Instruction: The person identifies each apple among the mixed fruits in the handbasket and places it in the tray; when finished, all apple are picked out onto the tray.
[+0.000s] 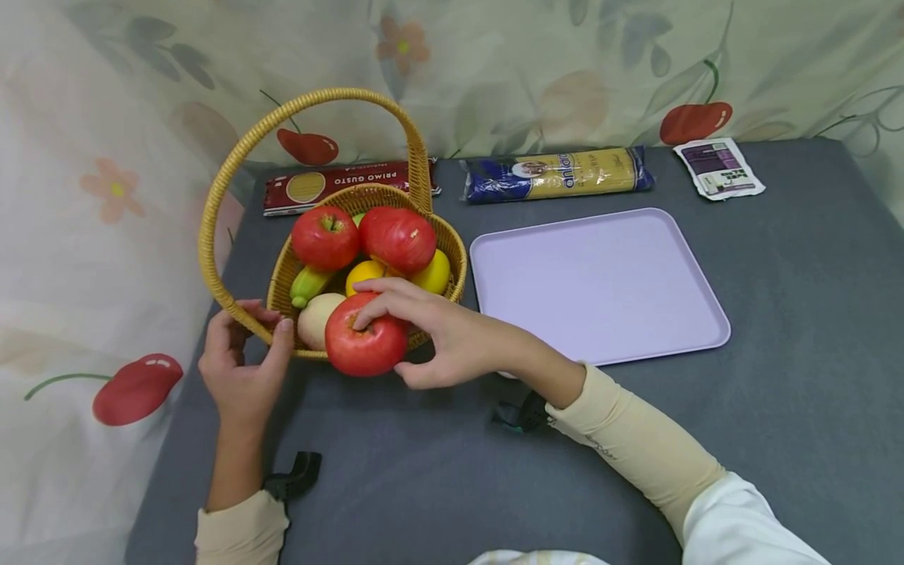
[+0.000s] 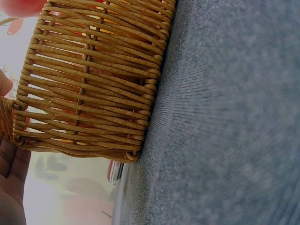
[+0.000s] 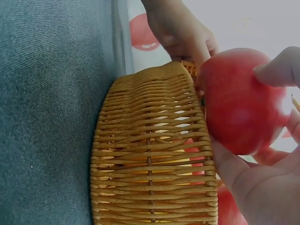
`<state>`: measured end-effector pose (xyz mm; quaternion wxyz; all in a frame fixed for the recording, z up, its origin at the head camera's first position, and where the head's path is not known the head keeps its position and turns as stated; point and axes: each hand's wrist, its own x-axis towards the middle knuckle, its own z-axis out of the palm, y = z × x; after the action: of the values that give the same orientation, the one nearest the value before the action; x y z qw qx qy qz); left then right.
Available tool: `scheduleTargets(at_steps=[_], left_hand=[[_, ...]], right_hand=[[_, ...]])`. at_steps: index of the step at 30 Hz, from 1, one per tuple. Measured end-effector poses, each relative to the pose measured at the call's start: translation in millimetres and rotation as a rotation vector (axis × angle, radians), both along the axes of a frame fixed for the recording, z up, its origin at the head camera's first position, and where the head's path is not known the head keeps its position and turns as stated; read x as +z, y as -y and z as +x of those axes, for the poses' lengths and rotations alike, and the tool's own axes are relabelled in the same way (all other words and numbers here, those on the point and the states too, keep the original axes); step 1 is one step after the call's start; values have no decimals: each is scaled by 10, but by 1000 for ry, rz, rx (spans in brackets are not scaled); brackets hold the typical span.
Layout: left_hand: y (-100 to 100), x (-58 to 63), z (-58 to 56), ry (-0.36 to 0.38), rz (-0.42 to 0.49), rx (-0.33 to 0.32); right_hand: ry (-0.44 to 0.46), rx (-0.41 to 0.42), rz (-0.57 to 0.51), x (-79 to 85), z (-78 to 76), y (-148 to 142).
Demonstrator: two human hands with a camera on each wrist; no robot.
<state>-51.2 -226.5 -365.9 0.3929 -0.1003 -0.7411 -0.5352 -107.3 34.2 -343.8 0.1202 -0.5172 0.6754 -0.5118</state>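
A wicker basket (image 1: 452,235) with a tall arched handle holds fruit. My right hand (image 1: 459,337) grips a red apple (image 1: 367,345) over the basket's near rim; the right wrist view shows thumb and fingers around the apple (image 3: 243,103). With thumb and fingers on either side, my left hand (image 1: 243,377) holds the handle's left base, seen at the edge of the left wrist view beside the basket (image 2: 93,84). Inside lie two red apples (image 1: 325,238), a green-yellow banana-like piece (image 1: 308,284), a pale round fruit (image 1: 316,318), an orange fruit (image 1: 363,275) and a yellow fruit (image 1: 434,273).
A lilac tray (image 1: 600,282) lies right of the basket on the grey table (image 1: 798,314). Along the back are a red pasta pack (image 1: 282,192), a blue and yellow pasta pack (image 1: 558,174) and a white and purple sachet (image 1: 719,169). A patterned curtain (image 1: 494,71) hangs behind.
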Motion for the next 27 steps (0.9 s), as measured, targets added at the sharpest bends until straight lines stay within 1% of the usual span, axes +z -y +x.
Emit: scheduleTargets(at_steps=[6,10,14,17,22,24,27], left_hand=[[2,-10,-9,-6,3,-2],[5,-7,-3,1,-6,-1],[7,-10,-4,2,-7,-2],[7,-16,-7,-2,-2,-4],[6,-17,-6,-1,3,-6],[7,-17,-6,2,5,-6],[8,-17,-4,3,11,-7]], right_hand=[[0,5,1,-6,-6,-7],[13,-2,1,-5,-2,-12],[3,-18,10,12,-1,-27],[-6,-30,4,47,-6,-50],[44,-34,-58,151,-30,-145],[57,-48,-80,193,-47,-200],[50,-86,-99,239,-84,-277]])
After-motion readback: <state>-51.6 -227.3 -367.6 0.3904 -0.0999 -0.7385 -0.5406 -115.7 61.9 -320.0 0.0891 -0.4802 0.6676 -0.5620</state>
